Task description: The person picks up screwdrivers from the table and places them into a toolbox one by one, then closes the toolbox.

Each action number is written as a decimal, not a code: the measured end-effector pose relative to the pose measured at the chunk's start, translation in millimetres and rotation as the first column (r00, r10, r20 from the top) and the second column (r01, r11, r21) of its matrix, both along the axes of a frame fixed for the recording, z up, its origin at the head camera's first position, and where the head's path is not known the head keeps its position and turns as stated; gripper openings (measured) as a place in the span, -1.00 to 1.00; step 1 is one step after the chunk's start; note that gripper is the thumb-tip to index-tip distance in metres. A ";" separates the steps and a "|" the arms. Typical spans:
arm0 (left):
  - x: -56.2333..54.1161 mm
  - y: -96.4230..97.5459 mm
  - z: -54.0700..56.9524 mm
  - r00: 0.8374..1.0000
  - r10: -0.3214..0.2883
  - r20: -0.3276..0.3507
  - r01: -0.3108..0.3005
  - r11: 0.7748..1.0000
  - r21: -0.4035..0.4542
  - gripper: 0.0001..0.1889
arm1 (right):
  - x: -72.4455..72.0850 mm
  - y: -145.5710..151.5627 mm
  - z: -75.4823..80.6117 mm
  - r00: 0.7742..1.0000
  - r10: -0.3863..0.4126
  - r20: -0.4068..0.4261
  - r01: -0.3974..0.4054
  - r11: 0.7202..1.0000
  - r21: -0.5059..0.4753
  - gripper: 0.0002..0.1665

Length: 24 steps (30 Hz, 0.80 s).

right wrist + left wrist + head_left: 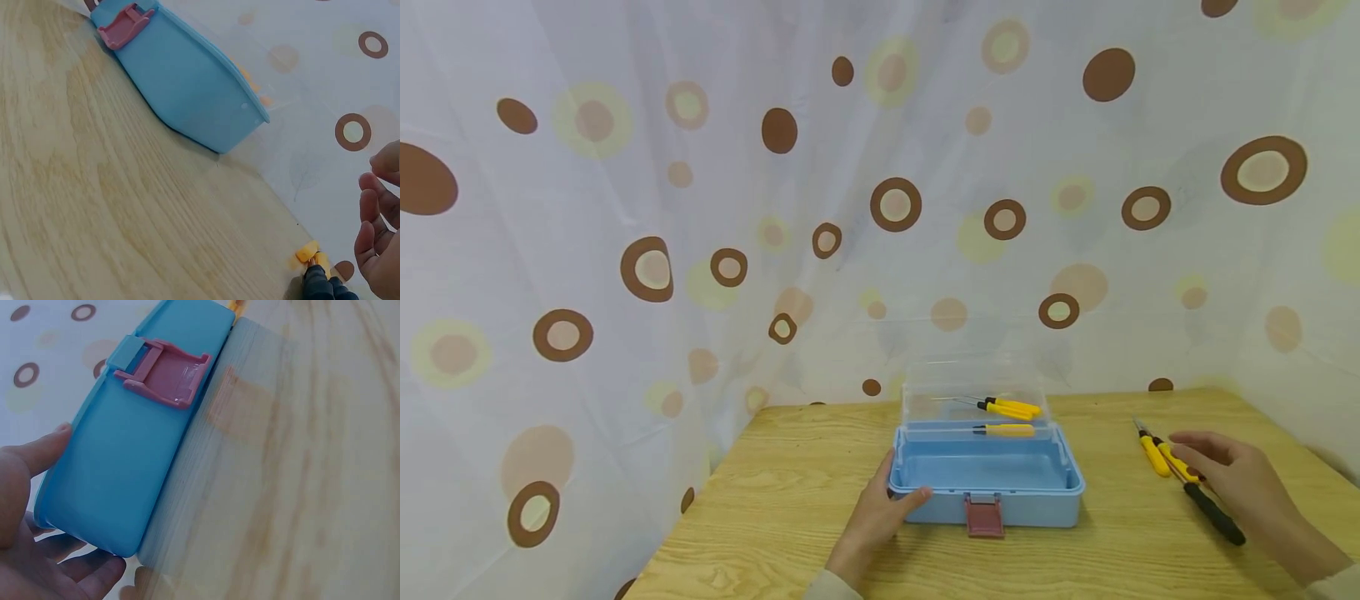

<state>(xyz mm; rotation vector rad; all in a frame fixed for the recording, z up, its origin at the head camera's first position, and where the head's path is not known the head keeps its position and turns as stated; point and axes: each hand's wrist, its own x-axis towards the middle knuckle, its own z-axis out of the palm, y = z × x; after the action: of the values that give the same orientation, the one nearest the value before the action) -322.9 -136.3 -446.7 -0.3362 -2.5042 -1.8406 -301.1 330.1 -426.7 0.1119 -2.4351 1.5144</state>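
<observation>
Toolbox [1037, 510] open on wooden table [760, 542]

At near left, the left hand [878, 507] grips the blue box at its near left corner, thumb at the rim. At near right lies a black handle [1215, 515]; above it the right hand [1236, 479] hovers, fingers loosely bent, holding nothing visible. Yellow-handled screwdrivers [1153, 458] lie just beyond, well to the right of the box. A pink latch [985, 518] hangs on the near wall. Farther, yellow-handled tools [1011, 431] show at the raised transparent lid [921, 408]; a dotted curtain [925, 125] stands behind.
</observation>
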 end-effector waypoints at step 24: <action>-2.3 -0.2 -2.4 1.000 -0.016 -0.021 0.016 1.000 0.000 -0.02 | 6.6 11.7 -23.6 0.981 -0.188 -0.054 0.184 0.791 0.583 -0.53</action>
<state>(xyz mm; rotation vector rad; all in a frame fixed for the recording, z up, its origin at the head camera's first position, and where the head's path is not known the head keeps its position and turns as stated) -325.3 -136.5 -449.1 -0.3740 -2.4949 -1.8332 -294.5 341.7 -450.3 -0.0177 -2.7380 0.6356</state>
